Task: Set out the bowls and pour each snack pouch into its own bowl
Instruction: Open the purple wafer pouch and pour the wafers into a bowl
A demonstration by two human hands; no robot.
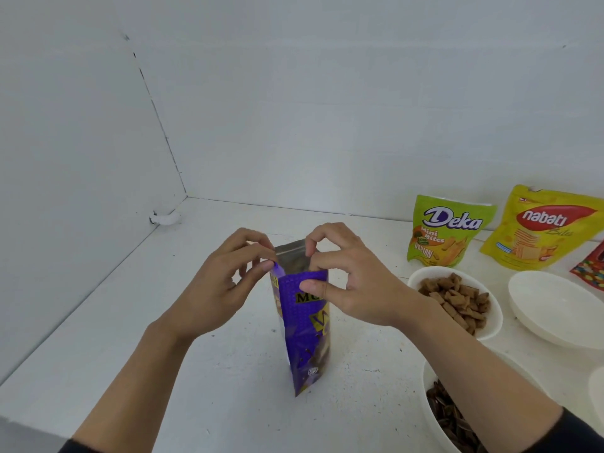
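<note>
We hold the purple pouch (pixel 304 325) upright on the white counter (pixel 202 371), between our two hands. Our left hand (pixel 225 282) pinches the left side of its open top; our right hand (pixel 346 279) pinches the right side, thumb on the front panel. To the right sit a bowl of brown snacks (pixel 457 302), a bowl of dark snacks (pixel 457 416), an empty bowl (pixel 555 308), and the green pouch (pixel 447 230) and yellow pouch (pixel 545 227).

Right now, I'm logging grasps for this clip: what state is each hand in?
The left hand pinches the purple pouch at its top edge.
The right hand pinches the same top edge, opposite side.
</note>
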